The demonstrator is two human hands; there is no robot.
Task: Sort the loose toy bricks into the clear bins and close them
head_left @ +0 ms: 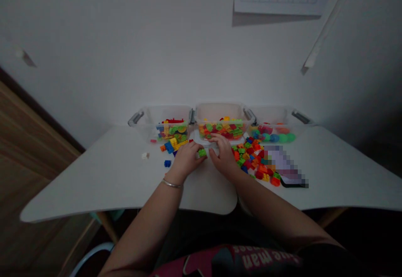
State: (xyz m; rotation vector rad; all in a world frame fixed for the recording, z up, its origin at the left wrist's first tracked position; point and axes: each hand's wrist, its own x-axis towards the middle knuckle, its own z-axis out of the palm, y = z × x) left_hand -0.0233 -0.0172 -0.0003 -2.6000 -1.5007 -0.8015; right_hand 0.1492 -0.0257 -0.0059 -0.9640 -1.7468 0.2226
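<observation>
Small green plastic building block [202,152] on the white worktop [109,176], pinched at the fingertips of the left hand [185,160] — just beside the right hand [223,155], which lies flat, fingers loosely spread, touching the block's other side or nearly so; cannot tell which. Hands close together, almost meeting over the block. Thin silver bangle [171,183] on the left wrist. Behind the hands, three clear plastic tubs [220,111] in a row, each part-filled with coloured pieces. Loose heap of red, green, orange bricks [256,162] right of the right hand — smaller scatter of blue and yellow bricks [171,146] left of the left.
</observation>
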